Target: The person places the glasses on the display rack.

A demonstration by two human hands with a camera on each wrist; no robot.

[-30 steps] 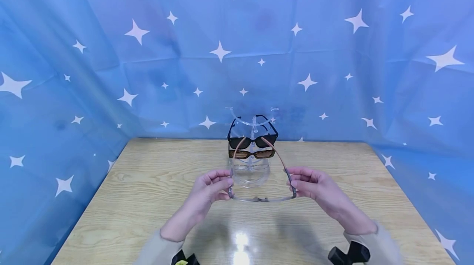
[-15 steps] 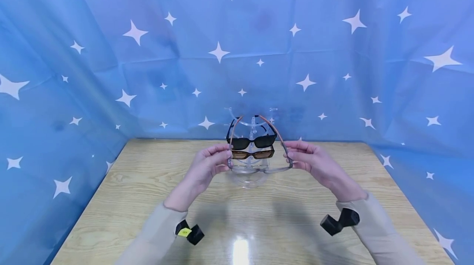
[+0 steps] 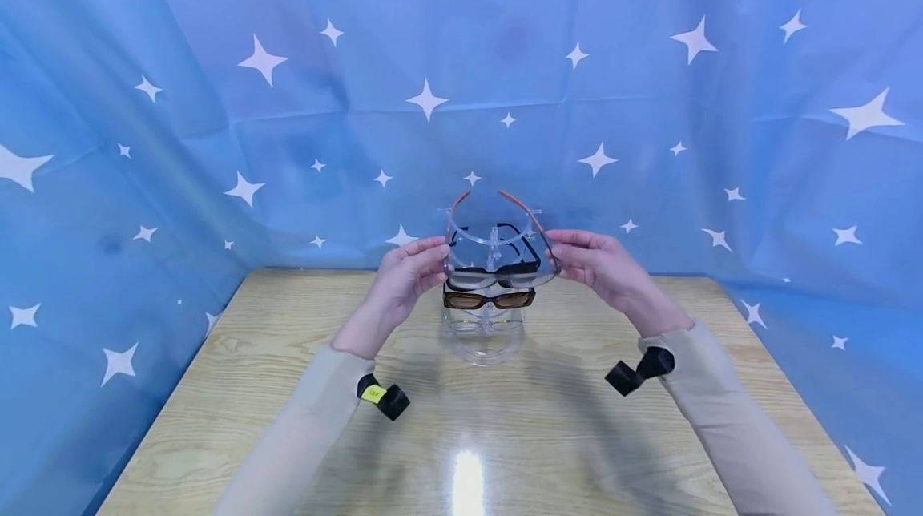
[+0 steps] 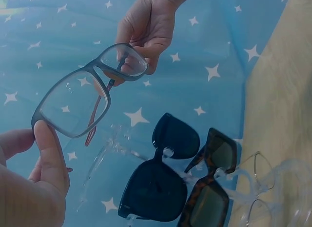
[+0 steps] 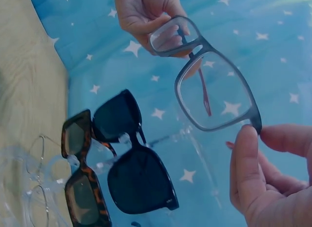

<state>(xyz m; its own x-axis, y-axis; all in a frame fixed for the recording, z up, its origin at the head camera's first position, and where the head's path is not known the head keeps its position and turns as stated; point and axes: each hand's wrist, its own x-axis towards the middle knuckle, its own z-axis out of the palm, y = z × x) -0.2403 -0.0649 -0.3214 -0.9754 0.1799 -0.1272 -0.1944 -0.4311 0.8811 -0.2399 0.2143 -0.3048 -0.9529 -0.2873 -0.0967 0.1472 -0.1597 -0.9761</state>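
A pair of grey-framed eyeglasses (image 5: 213, 127) with clear lenses and reddish temple tips is held up between both hands. My left hand (image 3: 405, 280) pinches one temple near its hinge, and my right hand (image 3: 598, 268) pinches the other side. In the head view the eyeglasses' temples point away, toward the top of a clear display stand (image 3: 485, 356). Below them on the stand hang black sunglasses (image 4: 153, 188), tortoiseshell sunglasses (image 4: 204, 202) and thin wire-framed glasses (image 5: 40, 188). From the head view, the held frame's lenses partly overlap the black sunglasses; the wrist views show them apart.
The stand rises from a light wooden table (image 3: 252, 388) near its back edge. A blue cloth (image 3: 346, 139) with white stars hangs behind and at both sides. Black wrist mounts (image 3: 638, 372) sit on both sleeves.
Both hands have moved forward and up, carrying the eyeglasses from in front of the stand's lower part to its top. The glasses on the stand have stayed put.
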